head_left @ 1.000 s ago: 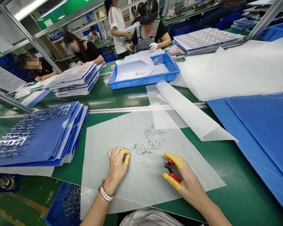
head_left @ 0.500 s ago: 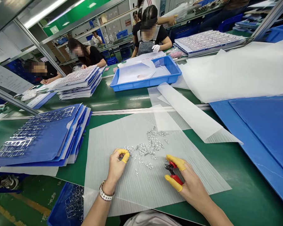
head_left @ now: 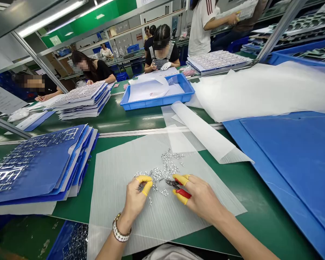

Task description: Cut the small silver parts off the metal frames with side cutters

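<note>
My left hand (head_left: pixel 134 198), with yellow finger cots on thumb and forefinger, is pinched closed at the left edge of a pile of small shiny silver pieces (head_left: pixel 158 174). What sits between its fingertips is too small to make out. Wrapped in my right hand (head_left: pixel 202 195), also in yellow finger cots, is a pair of red-handled nippers (head_left: pixel 183 193). Their dark jaws point left towards my left fingertips, just in front of the pile, with a gap between. Under both hands lies a translucent foam sheet (head_left: pixel 113 220) bearing the loose pieces.
On the left stands a stack of blue boards (head_left: pixel 43 177) topped with shiny frames. A rolled foam sheet (head_left: pixel 208 133) and large blue panels (head_left: pixel 287 155) lie to the right. Beyond are a blue tray (head_left: pixel 157 103) and several seated people. Below left, a blue bin (head_left: pixel 56 242) holds frames.
My right hand has brought the nippers leftward, close to my left hand. The nippers' handles look closer together. My left thumb and forefinger stay pinched. The whole view has shifted slightly.
</note>
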{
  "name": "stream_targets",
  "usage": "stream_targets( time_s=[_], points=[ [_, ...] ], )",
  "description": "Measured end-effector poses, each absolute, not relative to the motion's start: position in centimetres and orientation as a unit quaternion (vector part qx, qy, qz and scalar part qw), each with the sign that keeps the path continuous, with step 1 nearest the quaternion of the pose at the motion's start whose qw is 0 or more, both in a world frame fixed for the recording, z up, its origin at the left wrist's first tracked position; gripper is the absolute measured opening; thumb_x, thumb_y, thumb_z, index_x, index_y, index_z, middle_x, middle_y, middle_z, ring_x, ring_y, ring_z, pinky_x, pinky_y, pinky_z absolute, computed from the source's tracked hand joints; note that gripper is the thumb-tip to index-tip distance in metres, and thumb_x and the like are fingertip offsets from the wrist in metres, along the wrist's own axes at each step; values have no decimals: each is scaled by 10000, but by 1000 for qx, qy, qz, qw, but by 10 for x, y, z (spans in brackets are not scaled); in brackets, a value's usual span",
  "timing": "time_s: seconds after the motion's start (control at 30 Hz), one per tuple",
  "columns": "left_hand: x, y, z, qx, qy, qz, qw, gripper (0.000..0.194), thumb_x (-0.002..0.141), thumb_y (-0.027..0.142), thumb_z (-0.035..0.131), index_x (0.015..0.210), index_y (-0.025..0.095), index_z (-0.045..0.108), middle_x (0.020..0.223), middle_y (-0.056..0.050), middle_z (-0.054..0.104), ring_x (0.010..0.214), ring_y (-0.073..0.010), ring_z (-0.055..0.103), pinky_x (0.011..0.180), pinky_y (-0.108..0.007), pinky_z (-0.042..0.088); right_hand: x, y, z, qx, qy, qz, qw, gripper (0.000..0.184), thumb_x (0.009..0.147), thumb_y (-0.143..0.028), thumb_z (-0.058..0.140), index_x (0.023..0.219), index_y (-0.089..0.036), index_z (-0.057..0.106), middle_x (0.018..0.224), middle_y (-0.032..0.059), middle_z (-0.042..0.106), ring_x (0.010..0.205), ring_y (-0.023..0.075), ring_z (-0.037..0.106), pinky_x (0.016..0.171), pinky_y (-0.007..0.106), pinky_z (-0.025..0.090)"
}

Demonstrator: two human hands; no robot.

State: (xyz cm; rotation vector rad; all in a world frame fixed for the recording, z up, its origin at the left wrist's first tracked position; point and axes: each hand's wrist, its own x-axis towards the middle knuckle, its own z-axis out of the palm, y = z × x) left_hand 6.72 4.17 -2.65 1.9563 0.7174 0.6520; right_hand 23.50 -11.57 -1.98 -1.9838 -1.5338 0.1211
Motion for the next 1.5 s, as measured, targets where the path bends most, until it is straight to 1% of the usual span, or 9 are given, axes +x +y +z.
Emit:
stream_targets(
  time_s=[0.13,0.23,0.33,0.5,0.9,1.03,1.2,1.4,1.5],
  points=[
    [71,36,-26,807,247,283,455,103,800,260,593,838,205,671,831,-40,694,780,-172,615,739,-316,483,236,-104,-1,-741,-614,46,269,265,778,-185,537,1036,-218,590,753,40,614,708,195,555,621,299,432],
    [73,36,-23,808,212,300,461,93,802,234,590,838,207,671,808,-38,688,756,-165,611,722,-308,481,235,-101,5,-732,-630,41,256,241,760,-158,553,984,-231,603,722,25,591,679,186,534,597,284,402],
    [73,35,-21,796,194,313,480,81,798,204,596,837,210,667,780,-27,671,737,-154,600,699,-291,476,235,-100,6,-730,-634,41,254,250,753,-146,563,985,-231,602,738,28,587,697,192,530,622,293,405],
    [74,35,-22,781,168,322,508,95,800,167,592,845,216,660,788,-22,654,755,-150,592,717,-292,472,234,-101,3,-727,-636,52,253,309,755,-143,571,1052,-226,583,795,43,597,749,206,534,661,307,416],
    [72,36,-22,794,156,315,496,105,810,161,580,861,213,656,810,-34,639,779,-156,590,725,-304,472,231,-97,3,-724,-638,76,252,317,755,-151,579,1065,-220,588,829,54,622,769,209,550,680,315,418],
    [72,37,-23,800,153,315,487,108,811,164,582,877,211,654,814,-35,639,785,-158,588,725,-305,469,231,-97,3,-727,-635,86,246,296,751,-151,581,1037,-225,592,801,46,613,750,201,548,667,298,405],
    [71,36,-24,795,145,317,496,127,808,148,585,890,217,653,829,-28,634,794,-150,583,731,-296,459,231,-97,6,-732,-631,97,235,230,741,-124,566,946,-222,604,751,31,590,707,186,537,629,274,382],
    [72,35,-32,758,198,297,546,72,808,219,596,844,200,655,819,-30,646,795,-150,585,756,-290,462,231,-98,0,-737,-623,105,241,219,757,-149,539,956,-212,603,748,35,599,710,189,552,624,273,390],
    [73,34,-37,734,251,273,570,121,800,279,603,842,180,657,843,-51,666,809,-164,601,773,-301,478,235,-101,-5,-752,-603,103,246,257,771,-183,530,1016,-209,602,757,42,610,722,198,567,636,286,409]
  ],
)
